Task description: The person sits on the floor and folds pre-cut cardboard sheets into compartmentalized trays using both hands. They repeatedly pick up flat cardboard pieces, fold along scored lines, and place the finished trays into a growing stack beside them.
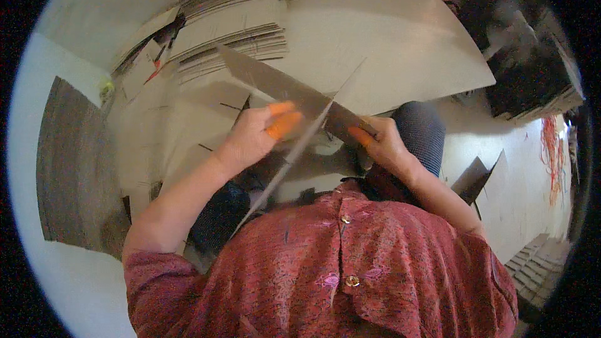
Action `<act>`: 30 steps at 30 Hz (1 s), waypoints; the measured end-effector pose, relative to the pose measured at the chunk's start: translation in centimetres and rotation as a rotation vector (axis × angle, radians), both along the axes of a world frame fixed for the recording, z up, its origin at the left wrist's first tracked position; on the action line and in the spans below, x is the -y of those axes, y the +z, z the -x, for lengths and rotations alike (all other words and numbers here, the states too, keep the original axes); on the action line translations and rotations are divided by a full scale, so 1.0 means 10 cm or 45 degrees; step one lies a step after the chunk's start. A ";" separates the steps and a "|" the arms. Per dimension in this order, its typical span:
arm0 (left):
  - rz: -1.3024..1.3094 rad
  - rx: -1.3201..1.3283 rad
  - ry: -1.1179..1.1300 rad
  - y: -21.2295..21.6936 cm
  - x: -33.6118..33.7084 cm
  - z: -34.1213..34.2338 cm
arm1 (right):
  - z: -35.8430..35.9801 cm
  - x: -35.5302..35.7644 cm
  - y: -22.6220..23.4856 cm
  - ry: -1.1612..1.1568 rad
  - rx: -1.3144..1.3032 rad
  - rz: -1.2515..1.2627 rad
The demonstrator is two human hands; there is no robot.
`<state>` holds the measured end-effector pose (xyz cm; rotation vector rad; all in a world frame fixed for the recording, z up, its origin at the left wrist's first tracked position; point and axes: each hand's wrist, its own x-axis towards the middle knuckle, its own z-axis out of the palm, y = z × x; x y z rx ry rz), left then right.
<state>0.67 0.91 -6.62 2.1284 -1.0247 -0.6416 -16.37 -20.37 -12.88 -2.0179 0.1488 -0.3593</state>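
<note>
My right hand (385,144), with an orange cover on a finger, grips the right end of a brown cardboard panel (263,75) that slants up to the left. A second cardboard strip (285,169), seen nearly edge-on, crosses it from lower left to upper right; whether the two are slotted together cannot be made out. Over to the left, my left hand (253,131) has orange covers on two fingers. Its closed, slightly blurred fingers are at the panel's lower edge, near the crossing, and appear to pinch it.
Stacks of cardboard sheets (228,31) lie ahead on the left, beside a large pale board (375,31). A dark sheet (75,169) stands at far left. Right of me are a dark stack (532,81), red strings (551,150), a folded cardboard piece (479,178) and slotted cardboard (538,269).
</note>
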 end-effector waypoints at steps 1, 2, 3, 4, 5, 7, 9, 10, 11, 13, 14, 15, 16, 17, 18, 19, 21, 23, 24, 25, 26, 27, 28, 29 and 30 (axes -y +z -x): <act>0.053 0.306 0.007 -0.21 -0.12 -0.15 | 0.01 0.01 0.00 -0.066 0.140 0.207; -0.073 0.556 0.053 -0.28 -0.23 -0.23 | -0.01 -0.02 0.16 -0.089 0.231 0.255; -0.205 0.804 0.096 -0.33 -0.33 -0.29 | -0.03 -0.03 0.39 -0.114 0.323 0.302; -0.335 1.050 0.133 -0.36 -0.40 -0.32 | -0.07 -0.05 0.57 -0.144 0.415 0.353; -0.562 0.915 0.180 -0.38 -0.44 -0.34 | -0.17 -0.06 0.64 -0.108 0.451 0.505; -0.678 1.049 0.178 -0.51 -0.58 -0.41 | -0.46 -0.12 0.76 -0.027 0.526 0.810; -0.819 1.038 0.167 -0.62 -0.67 -0.56 | -0.71 -0.24 0.86 0.058 -0.061 0.873; -0.905 0.951 0.174 -0.66 -0.73 -0.70 | -0.80 -0.30 0.88 0.110 -0.353 0.899; -0.985 0.868 0.170 -0.63 -0.73 -0.79 | -0.86 -0.27 0.84 0.145 -0.333 0.890; -0.827 0.890 0.241 -0.50 -0.76 -0.87 | -0.93 -0.19 0.70 0.212 -0.299 0.869; -0.752 0.898 0.283 -0.43 -0.78 -0.91 | -0.89 -0.18 0.69 0.174 -0.253 0.766; -0.676 0.870 0.299 -0.37 -0.80 -1.01 | -0.80 -0.19 0.69 0.134 -0.209 0.662; -0.600 0.841 0.316 -0.31 -0.82 -1.10 | -0.72 -0.21 0.69 0.097 -0.165 0.559; -0.523 0.813 0.332 -0.25 -0.83 -1.16 | -0.67 -0.22 0.67 0.104 0.035 0.582; -0.417 0.760 0.321 -0.21 -0.83 -1.18 | -0.63 -0.24 0.66 0.110 0.235 0.601; -0.303 0.707 0.295 -0.17 -0.78 -1.18 | -0.58 -0.25 0.67 0.101 0.431 0.623; -0.158 0.780 0.191 -0.10 -0.67 -1.10 | -0.55 -0.31 0.70 0.078 0.393 0.689; -0.149 0.580 0.147 -0.01 -0.41 -0.78 | -0.53 -0.33 0.73 0.029 0.326 0.699; -0.152 0.477 0.131 0.02 -0.34 -0.64 | -0.52 -0.34 0.73 0.008 0.283 0.669; -0.123 0.438 0.151 0.00 -0.32 -0.59 | -0.53 -0.34 0.73 -0.004 0.240 0.638; -0.094 0.398 0.171 -0.02 -0.30 -0.55 | -0.51 -0.33 0.75 -0.003 0.234 0.604; -0.065 0.359 0.190 -0.03 -0.28 -0.53 | -0.48 -0.32 0.81 -0.001 0.227 0.570; -0.089 0.449 0.192 -0.06 -0.29 -0.54 | -0.45 -0.32 0.86 0.000 0.224 0.532; -0.112 0.538 0.192 -0.09 -0.30 -0.54 | -0.44 -0.33 0.89 -0.001 0.230 0.566; -0.136 0.628 0.193 -0.11 -0.31 -0.54 | -0.42 -0.33 0.92 -0.002 0.236 0.599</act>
